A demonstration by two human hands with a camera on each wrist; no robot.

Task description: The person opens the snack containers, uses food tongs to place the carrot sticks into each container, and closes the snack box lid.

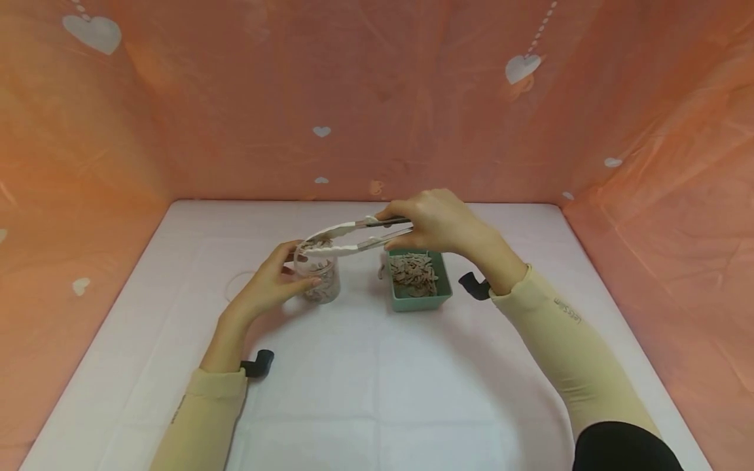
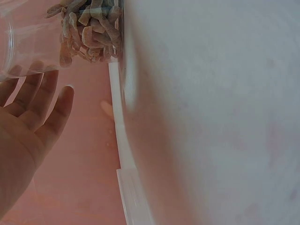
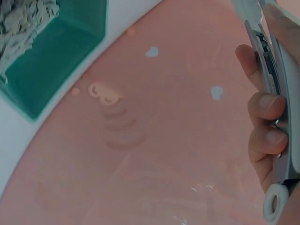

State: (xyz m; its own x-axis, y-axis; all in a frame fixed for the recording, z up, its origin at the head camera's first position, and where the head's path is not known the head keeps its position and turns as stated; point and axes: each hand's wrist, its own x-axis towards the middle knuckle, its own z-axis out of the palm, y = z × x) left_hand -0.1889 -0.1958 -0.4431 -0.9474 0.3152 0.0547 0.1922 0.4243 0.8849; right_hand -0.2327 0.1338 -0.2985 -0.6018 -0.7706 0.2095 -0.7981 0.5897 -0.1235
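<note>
While the left hand (image 1: 268, 286) grips a clear jar (image 1: 327, 288), I see the right hand (image 1: 438, 219) clamped on tongs (image 1: 371, 243) at its mouth, a green tub (image 1: 419, 303) standing at the jar's three o'clock.

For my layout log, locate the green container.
In the head view, the green container sits just right of centre, below the right hand and right of the clear jar.

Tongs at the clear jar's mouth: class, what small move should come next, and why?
Probably ease the right hand so the tongs open slightly: their white tips are at the mouth of the clear jar, brown pieces show between them, and the left hand holds the jar.
</note>
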